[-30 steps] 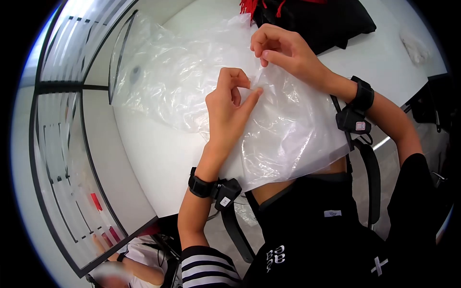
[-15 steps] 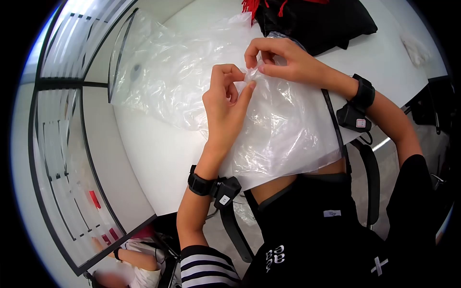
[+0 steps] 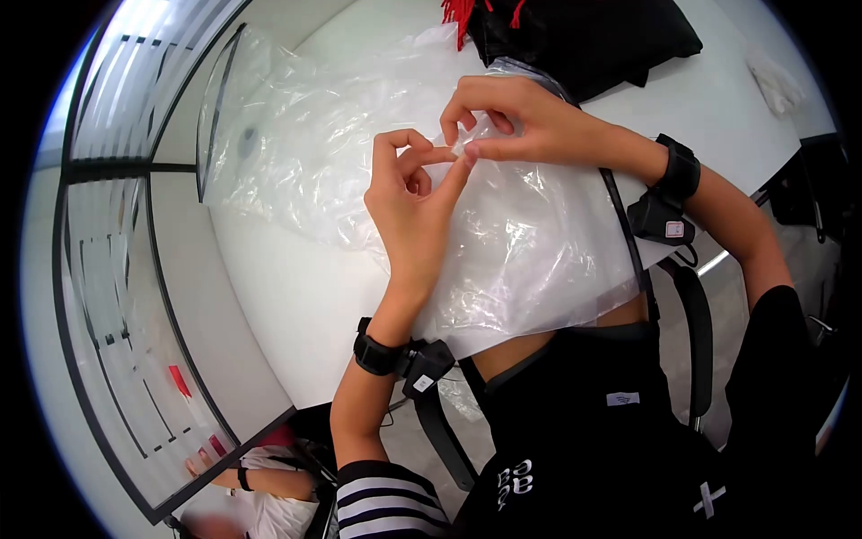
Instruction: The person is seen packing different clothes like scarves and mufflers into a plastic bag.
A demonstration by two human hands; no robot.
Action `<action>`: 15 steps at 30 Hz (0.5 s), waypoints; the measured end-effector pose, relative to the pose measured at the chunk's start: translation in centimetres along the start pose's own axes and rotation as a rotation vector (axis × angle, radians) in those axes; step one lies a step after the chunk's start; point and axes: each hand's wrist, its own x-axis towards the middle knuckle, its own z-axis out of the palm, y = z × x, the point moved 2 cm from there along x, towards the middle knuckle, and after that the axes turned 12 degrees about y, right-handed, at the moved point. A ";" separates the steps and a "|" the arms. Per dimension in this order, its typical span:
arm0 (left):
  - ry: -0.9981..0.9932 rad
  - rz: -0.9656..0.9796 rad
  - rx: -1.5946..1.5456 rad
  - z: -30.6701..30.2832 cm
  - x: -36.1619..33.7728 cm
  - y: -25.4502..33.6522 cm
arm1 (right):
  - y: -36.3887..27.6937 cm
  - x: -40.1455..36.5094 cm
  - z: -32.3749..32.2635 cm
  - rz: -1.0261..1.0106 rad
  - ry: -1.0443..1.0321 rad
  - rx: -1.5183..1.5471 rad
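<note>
A large clear plastic bag point(image 3: 521, 256), wrinkled and shiny, spreads over the white table and hangs over its front edge near my lap. My left hand point(image 3: 409, 202) pinches a small gathered bit of the plastic between thumb and forefinger. Close beside it, my right hand point(image 3: 539, 117) is also closed in a pinch at the same spot, its thumb tip almost meeting the left thumb. The exact bit of film between the fingertips is small and partly hidden.
A black fabric item point(image 3: 593, 45) with red tassels point(image 3: 458, 18) lies at the back. Crumpled clear plastic point(image 3: 774, 85) sits at the far right. A black-framed clear partition point(image 3: 108, 171) borders the left; another person's arm point(image 3: 278, 483) shows beyond it.
Both hands have shifted slightly left, still pinching. My right fingers have moved down closer to the left thumb. Beyond the partition, the other person's arm has moved a little to the right.
</note>
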 end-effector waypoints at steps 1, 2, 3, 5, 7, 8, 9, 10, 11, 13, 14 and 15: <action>0.000 -0.012 0.001 0.2 0.0 0.0 | -0.1 -0.1 -0.1 -0.015 0.002 0.017; -0.012 -0.015 0.000 0.4 -0.1 -0.1 | -0.1 -0.2 -0.2 -0.005 0.008 0.016; -0.001 -0.001 -0.025 0.4 -0.2 -0.3 | -0.2 -0.3 -0.1 -0.005 -0.017 0.029; 0.002 0.015 -0.046 0.4 -0.2 -0.4 | -0.2 -0.4 -0.1 -0.023 -0.052 0.033; -0.011 -0.012 -0.053 0.4 -0.2 -0.6 | 0.2 -0.4 0.0 -0.056 -0.075 0.030; -0.012 -0.026 -0.061 0.4 -0.1 -0.7 | 0.3 -0.3 -0.1 -0.092 -0.107 0.026; -0.022 -0.027 -0.077 0.4 0.1 -0.8 | -0.1 -0.3 -0.2 -0.083 -0.136 0.019; -0.011 -0.028 -0.080 0.3 0.1 -0.9 | 0.0 -0.3 -0.1 -0.089 -0.145 0.018; -0.014 -0.028 -0.065 0.3 0.2 -0.9 | 0.4 -0.3 0.1 -0.132 -0.122 -0.004; -0.015 -0.031 -0.050 0.2 0.2 -1.0 | 0.2 -0.2 0.2 -0.141 -0.117 -0.044; -0.013 -0.033 -0.054 0.3 0.3 -1.0 | 0.2 -0.3 0.2 -0.138 -0.119 -0.045; -0.016 -0.038 -0.059 0.4 0.2 -1.0 | 0.2 -0.4 0.3 -0.138 -0.098 -0.037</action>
